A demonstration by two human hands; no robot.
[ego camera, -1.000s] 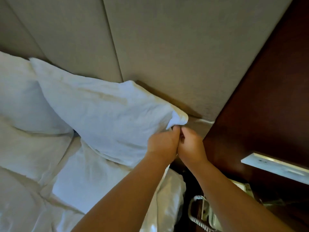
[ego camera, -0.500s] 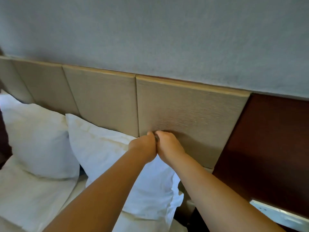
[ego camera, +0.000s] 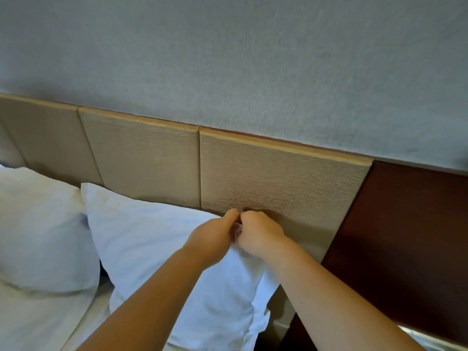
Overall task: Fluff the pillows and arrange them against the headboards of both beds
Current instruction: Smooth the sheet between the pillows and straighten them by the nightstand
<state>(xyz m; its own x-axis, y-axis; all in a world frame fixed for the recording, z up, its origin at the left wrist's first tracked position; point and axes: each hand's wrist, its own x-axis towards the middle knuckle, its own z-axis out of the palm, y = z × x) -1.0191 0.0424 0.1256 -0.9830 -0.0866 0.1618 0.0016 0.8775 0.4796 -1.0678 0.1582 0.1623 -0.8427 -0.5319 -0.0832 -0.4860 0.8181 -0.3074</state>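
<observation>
A white pillow (ego camera: 157, 252) stands tilted against the beige padded headboard (ego camera: 278, 178). My left hand (ego camera: 215, 236) and my right hand (ego camera: 258, 234) are side by side, both pinching the pillow's top right corner right at the headboard. A second white pillow (ego camera: 38, 229) leans against the headboard at the left, touching the first one. The pinched corner is mostly hidden between my fingers.
White bed linen (ego camera: 38, 323) lies below the pillows. A dark wooden wall panel (ego camera: 405, 236) sits right of the headboard, with a pale shelf edge (ego camera: 430, 340) at the lower right. A grey textured wall (ego camera: 228, 59) rises above.
My hands have lifted the pillow's corner from low beside the bed up to the headboard, so the pillow now stands more upright. The view has tilted upward.
</observation>
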